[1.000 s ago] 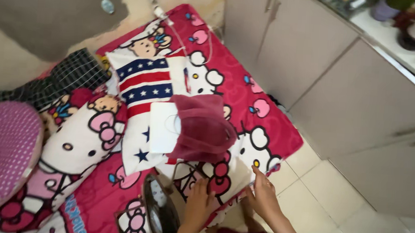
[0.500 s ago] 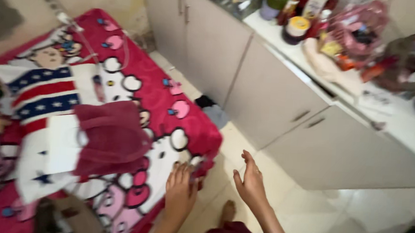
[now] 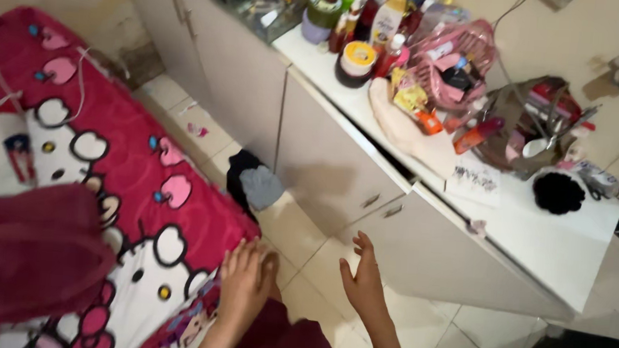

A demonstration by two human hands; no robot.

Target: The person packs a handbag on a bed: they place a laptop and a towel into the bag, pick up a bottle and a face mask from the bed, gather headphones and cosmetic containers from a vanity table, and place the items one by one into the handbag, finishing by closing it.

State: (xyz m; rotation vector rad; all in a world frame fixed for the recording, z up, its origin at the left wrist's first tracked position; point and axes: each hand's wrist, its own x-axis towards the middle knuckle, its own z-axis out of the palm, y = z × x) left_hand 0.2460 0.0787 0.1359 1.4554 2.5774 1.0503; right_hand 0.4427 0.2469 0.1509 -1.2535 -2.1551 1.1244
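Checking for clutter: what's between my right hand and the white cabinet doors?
Only bare pale floor tile between right hand and white cabinet doors, head view.

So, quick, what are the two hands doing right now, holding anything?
Left hand: open, fingers flat, resting at the corner of the pink cartoon bedsheet, gripping nothing.
Right hand: open, empty, held in the air above the tiled floor.

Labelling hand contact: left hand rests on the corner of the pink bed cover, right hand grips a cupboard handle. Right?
Not quite. The head view shows the right hand open in the air, touching nothing, short of the cupboard. The left hand does rest on the corner of the pink bed cover.
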